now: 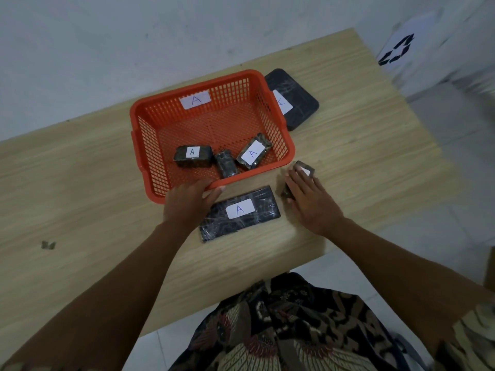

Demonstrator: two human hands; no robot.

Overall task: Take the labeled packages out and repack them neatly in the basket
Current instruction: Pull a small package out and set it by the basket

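An orange mesh basket point(150, 124) with an "A" label on its far wall stands on the wooden table. Inside lie three dark wrapped packages: one labeled A point(192, 156), an unlabeled-side one point(226, 165), and a tilted one labeled A point(254, 153). My left hand point(187, 203) grips the basket's near rim. A long flat package labeled A point(241, 213) lies on the table in front of the basket. My right hand point(308, 199) rests over a small package point(304, 170) on the table to the basket's right, fingers around it.
A large flat dark package point(294, 100) with a white label lies on the table behind the basket's right side. The table's right edge point(417, 108) drops to a tiled floor. A small dark mark point(48, 245) sits on the table at left.
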